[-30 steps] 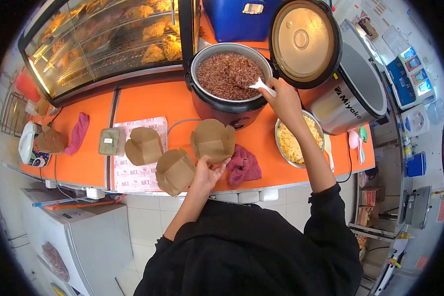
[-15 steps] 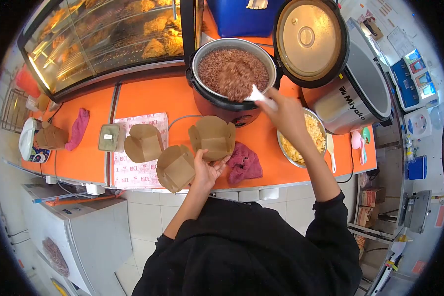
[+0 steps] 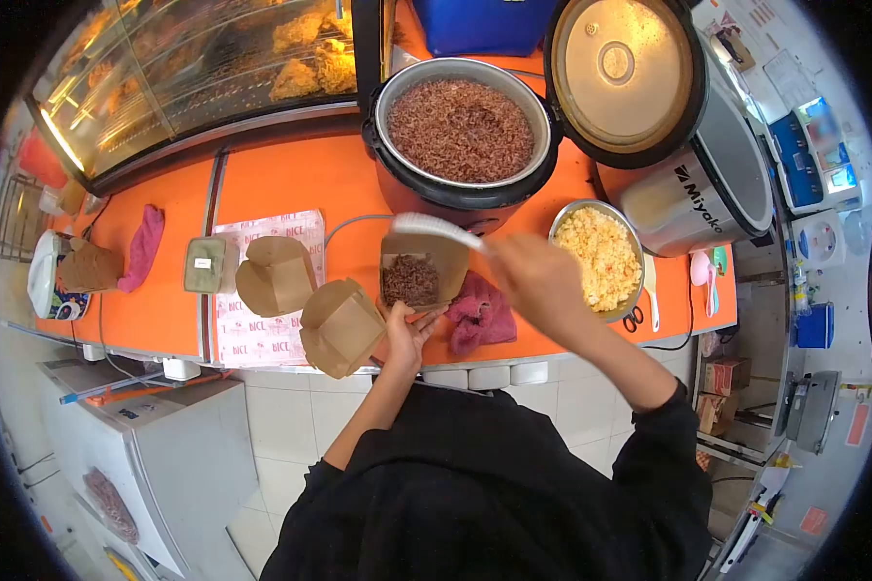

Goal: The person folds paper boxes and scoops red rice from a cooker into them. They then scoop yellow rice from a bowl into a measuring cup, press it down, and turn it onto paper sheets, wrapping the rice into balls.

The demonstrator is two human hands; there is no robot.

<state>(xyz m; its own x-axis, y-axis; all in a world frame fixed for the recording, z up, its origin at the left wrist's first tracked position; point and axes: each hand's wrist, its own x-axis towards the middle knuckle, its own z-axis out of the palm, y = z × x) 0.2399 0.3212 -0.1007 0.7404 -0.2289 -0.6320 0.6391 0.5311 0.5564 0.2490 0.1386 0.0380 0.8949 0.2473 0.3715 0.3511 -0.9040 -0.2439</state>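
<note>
My left hand (image 3: 407,334) is wrapped round the near side of a brown paper box (image 3: 452,263), whose flaps stand open. Reddish-brown rice (image 3: 410,281) lies inside that box. Over the box my right hand (image 3: 533,276) grips a white rice paddle (image 3: 436,229), slightly blurred by motion. Beyond them stands an open rice cooker (image 3: 465,198), full of the same reddish-brown rice (image 3: 460,131). Two more open boxes, one on patterned paper (image 3: 275,277) and one nearer me (image 3: 342,329), show no food inside.
A bowl of yellow rice (image 3: 599,257) sits to the right, with scissors (image 3: 633,319) beside it. A pink cloth (image 3: 482,315) lies by the held box. A lidded container (image 3: 204,264) is at left; a glass food cabinet (image 3: 203,73) stands behind.
My right hand has brought the paddle from the cooker down over the held box. Rice now shows in that box, which looked empty before. My left hand stays on it.
</note>
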